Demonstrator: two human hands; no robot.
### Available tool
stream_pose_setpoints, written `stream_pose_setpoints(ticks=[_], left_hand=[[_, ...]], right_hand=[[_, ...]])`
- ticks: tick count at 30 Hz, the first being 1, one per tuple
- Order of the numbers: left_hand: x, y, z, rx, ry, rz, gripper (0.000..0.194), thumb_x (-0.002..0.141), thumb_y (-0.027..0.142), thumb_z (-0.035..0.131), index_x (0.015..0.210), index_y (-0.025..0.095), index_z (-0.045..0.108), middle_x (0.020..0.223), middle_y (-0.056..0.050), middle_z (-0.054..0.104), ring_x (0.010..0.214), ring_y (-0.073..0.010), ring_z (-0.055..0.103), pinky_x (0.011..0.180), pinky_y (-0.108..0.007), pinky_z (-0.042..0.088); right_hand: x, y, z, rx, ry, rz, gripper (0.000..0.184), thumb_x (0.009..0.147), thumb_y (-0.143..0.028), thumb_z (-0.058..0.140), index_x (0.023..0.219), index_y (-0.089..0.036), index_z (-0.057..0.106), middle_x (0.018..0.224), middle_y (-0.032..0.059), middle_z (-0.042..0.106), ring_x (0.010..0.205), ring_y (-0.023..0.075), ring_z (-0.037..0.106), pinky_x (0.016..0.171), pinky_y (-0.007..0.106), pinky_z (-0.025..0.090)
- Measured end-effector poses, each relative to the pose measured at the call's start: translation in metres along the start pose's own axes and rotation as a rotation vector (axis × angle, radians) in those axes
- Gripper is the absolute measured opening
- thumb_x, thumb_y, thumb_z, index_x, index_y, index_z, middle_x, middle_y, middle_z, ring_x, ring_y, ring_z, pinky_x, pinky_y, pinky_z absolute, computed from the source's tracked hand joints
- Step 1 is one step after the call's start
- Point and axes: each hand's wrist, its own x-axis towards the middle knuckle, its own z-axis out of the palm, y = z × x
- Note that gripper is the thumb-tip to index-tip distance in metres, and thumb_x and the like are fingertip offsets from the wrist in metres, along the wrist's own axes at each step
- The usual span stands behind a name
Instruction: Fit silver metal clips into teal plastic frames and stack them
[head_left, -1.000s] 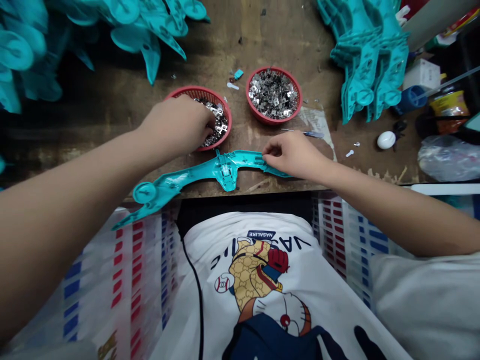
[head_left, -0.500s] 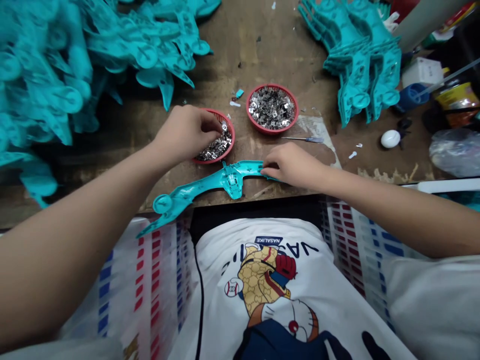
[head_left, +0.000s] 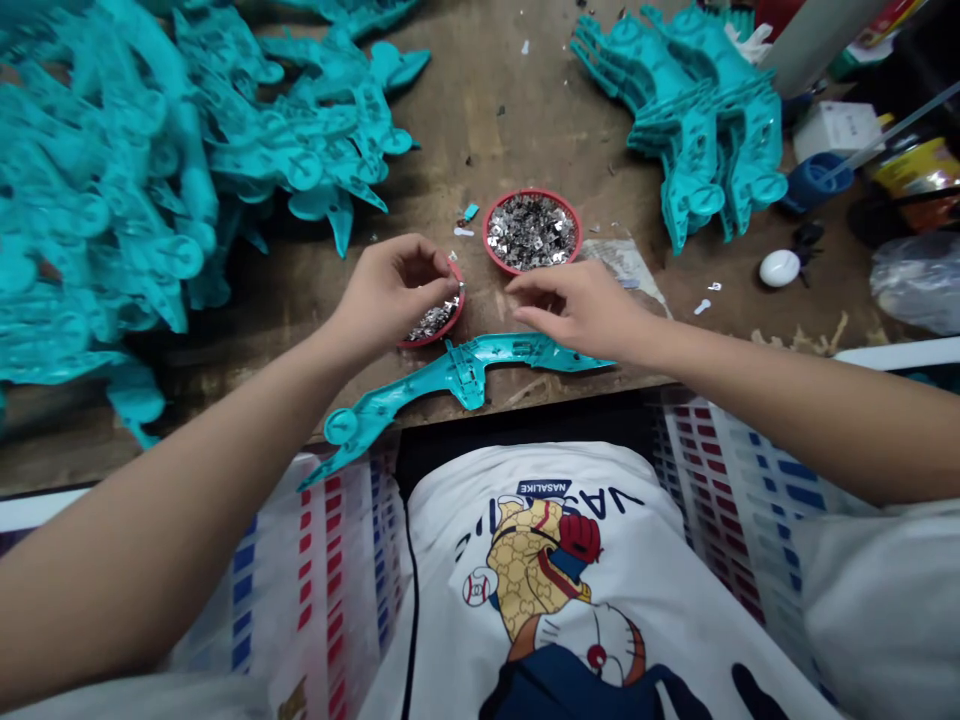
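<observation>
My left hand (head_left: 401, 288) is raised over the left red basket (head_left: 459, 305), thumb and forefinger pinched on a small metal clip (head_left: 460, 287) that barely shows at the fingertips. My right hand (head_left: 577, 308) hovers above the right end of a long curved teal plastic part (head_left: 466, 372), its thumb and fingers apart with nothing seen between them. That part lies along the table's front edge, its left tip jutting past it. Behind my right hand stands another red basket (head_left: 579, 232) full of shiny metal clips. The hand mostly hides a screwdriver there.
A large heap of teal parts (head_left: 300, 130) covers the left of the table (head_left: 502, 130). Stacked teal parts (head_left: 690, 130) stand at the back right, near a blue cup (head_left: 821, 182) and a white egg-shaped object (head_left: 780, 267). Plastic crates flank my lap.
My left hand has lifted out of the left basket with a small clip. My right hand has let go of the teal part's right end and risen, moving toward the left hand.
</observation>
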Motion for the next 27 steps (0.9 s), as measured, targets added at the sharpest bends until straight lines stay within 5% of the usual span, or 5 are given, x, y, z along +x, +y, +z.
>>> stream_pose_setpoints(ticks=[4,9,12,17,27], left_hand=[[-0.027,0.026,0.03,-0.219,0.098,0.124,0.04,0.097,0.056,0.083,0.097,0.028,0.054,0.104,-0.006,0.081,0.102,-0.0283,0.083,0.092,-0.046,0.069],[-0.043,0.035,0.042,-0.193,0.089,0.145,0.029,0.102,0.048,0.075,0.101,0.028,0.054,0.103,-0.003,0.081,0.093,-0.0233,0.082,0.086,-0.039,0.069],[-0.045,0.03,0.039,0.077,-0.012,0.206,0.014,0.104,0.037,0.069,0.106,0.024,0.064,0.101,-0.005,0.08,0.093,-0.0252,0.082,0.088,-0.041,0.069],[-0.061,0.025,0.049,0.635,-0.373,0.353,0.016,0.105,0.026,0.068,0.109,0.014,0.079,0.124,-0.021,0.081,0.124,-0.0406,0.079,0.11,-0.057,0.068],[-0.063,0.011,0.066,0.738,-0.387,0.559,0.038,0.116,0.023,0.05,0.125,0.013,0.085,0.138,-0.023,0.079,0.129,-0.039,0.075,0.112,-0.058,0.066]], right_hand=[[0.002,-0.006,0.009,0.361,0.08,0.005,0.028,0.1,-0.03,0.087,0.127,-0.021,0.086,0.112,0.0054,0.086,0.101,0.0215,0.078,0.096,0.037,0.066],[0.002,-0.011,0.012,0.433,0.079,0.034,0.015,0.102,-0.031,0.082,0.11,-0.019,0.087,0.103,0.0045,0.084,0.096,0.0201,0.077,0.091,0.034,0.066],[0.004,-0.005,0.005,0.27,0.044,-0.02,0.017,0.104,-0.026,0.076,0.111,-0.018,0.088,0.1,0.0051,0.083,0.095,0.0205,0.076,0.093,0.035,0.063],[0.011,0.019,-0.005,-0.182,-0.127,-0.254,0.028,0.105,-0.013,0.063,0.112,-0.014,0.09,0.111,0.0104,0.082,0.1,0.0222,0.073,0.096,0.037,0.056],[0.017,0.036,-0.005,-0.45,-0.521,-0.501,0.031,0.114,-0.016,0.056,0.114,-0.016,0.087,0.114,0.008,0.081,0.099,0.0212,0.07,0.091,0.036,0.049]])
